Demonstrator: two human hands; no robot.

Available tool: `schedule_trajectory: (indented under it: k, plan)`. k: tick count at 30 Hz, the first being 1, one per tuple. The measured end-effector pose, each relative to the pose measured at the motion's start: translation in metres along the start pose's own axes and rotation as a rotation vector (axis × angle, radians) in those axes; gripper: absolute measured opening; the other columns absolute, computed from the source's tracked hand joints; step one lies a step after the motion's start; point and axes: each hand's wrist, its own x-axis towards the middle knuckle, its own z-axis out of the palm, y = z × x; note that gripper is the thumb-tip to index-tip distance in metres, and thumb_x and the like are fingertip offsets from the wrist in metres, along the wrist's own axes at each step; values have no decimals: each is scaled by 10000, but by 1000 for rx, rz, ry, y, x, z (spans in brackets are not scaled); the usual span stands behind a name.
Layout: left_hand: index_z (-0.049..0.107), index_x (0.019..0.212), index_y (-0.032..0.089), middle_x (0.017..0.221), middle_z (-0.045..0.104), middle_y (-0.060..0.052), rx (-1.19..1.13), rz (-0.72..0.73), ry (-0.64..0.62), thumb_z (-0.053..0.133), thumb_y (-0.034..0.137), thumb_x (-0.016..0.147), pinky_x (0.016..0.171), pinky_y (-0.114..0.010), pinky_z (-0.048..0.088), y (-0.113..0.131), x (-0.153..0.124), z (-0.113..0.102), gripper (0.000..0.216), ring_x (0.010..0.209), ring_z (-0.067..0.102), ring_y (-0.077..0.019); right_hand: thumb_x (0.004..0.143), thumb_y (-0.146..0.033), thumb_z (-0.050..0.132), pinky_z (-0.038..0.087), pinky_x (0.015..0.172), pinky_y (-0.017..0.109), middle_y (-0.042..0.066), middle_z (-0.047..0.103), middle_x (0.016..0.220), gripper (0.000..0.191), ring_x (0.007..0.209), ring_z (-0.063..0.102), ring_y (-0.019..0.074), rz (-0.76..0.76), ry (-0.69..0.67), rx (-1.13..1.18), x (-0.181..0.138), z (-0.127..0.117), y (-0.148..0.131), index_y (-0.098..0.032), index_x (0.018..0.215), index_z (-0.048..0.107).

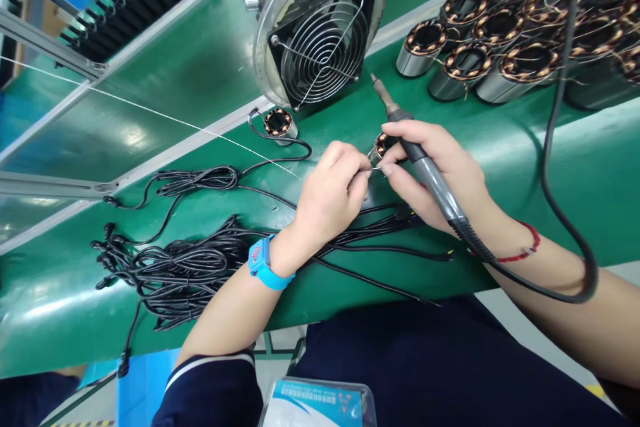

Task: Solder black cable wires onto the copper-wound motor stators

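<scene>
My right hand [453, 163] is closed around a soldering iron [434, 180], whose tip points up and away toward the fan. Its thumb and a fingertip also meet at a thin wire end [371, 169]. The fingers of my left hand [327, 193] pinch that same wire from the other side. Just behind the fingertips stands a small motor stator [382, 144] with copper windings, partly covered by my right hand. A thin pale strand [240, 146], perhaps solder wire, runs from the upper left to beside my left hand.
Black power cords [185, 273] lie bundled at left, their ends under my wrists. A stator [280, 124] with a cord attached stands behind. Several stators [465, 67] crowd the right rear. A fan with a wire guard [325, 57] hangs ahead. The iron's cable [550, 147] loops at right.
</scene>
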Motion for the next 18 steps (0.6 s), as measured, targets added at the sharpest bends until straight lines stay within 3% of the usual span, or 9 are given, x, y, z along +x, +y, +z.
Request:
schedule_trajectory:
  k: [6,12,18]
  plan:
    - [594,721,157,780,596,-2,-145,-217,-34,580,-21,767,677,-232,470,1,4,-3,185,734,559,-105,887,-181,553,494,839,448,34,714,982,444,928,639,248,-213,-123,-105,1,-12,16,-239,1321,481]
    - [619,710,162,784,594,27,-242,-422,-62,606,25,757,561,-216,393,2,6,-3,144,561,441,-57,922,-212,541,515,843,430,8,704,924,392,906,649,224,-110,-34,-100,8,-2,18,-271,1308,498]
    - [621,720,164,773,567,27,-308,-456,-46,609,62,766,547,-221,377,4,5,0,113,550,433,-54,889,-210,585,523,849,455,24,724,995,475,952,658,243,-145,-57,-120,4,-11,13,-262,1349,478]
